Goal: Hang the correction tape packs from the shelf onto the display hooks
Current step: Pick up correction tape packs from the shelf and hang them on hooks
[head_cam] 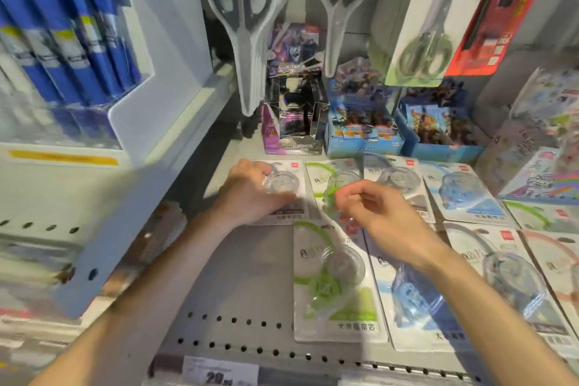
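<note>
Two hands at work: left hand (250, 194) gripping the far-left clear pack (282, 188) on the shelf (238, 276); right hand (372, 210) loosely curled, apparently empty, above a green pack (332, 185). Pickup step; next, lift toward a hook.

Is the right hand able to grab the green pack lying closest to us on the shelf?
Probably yes. The right hand hovers just above and behind the green pack, which lies flat on the shelf with nothing on top. The left hand is busy at another pack further back, out of the way.
</note>
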Demonstrator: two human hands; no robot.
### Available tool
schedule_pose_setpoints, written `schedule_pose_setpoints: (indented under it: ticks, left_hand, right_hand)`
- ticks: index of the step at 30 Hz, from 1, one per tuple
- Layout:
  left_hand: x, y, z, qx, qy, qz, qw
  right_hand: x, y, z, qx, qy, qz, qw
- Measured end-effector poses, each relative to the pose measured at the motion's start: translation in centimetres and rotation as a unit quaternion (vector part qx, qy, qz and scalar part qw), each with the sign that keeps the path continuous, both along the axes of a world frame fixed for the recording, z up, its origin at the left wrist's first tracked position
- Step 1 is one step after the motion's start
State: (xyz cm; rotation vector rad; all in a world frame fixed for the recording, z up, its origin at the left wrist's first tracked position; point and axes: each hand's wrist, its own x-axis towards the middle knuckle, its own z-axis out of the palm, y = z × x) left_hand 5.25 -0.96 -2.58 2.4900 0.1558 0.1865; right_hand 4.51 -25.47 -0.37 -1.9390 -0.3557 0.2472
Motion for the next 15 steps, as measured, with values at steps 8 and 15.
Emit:
schedule_pose_setpoints:
  ticks: [8,15]
  left_hand:
    - [0.4,0.7,-0.1,0.023,-0.041,-0.017,0.999]
    - [-0.4,0.8,1.7,-0.009,-0.148,0.051,0.988]
  right_hand:
    - [0.6,0.7,-0.2,-0.028,0.034,-0.007,0.999]
    - [2.3,3.4,1.1,0.001,0.031,-0.02,0.999]
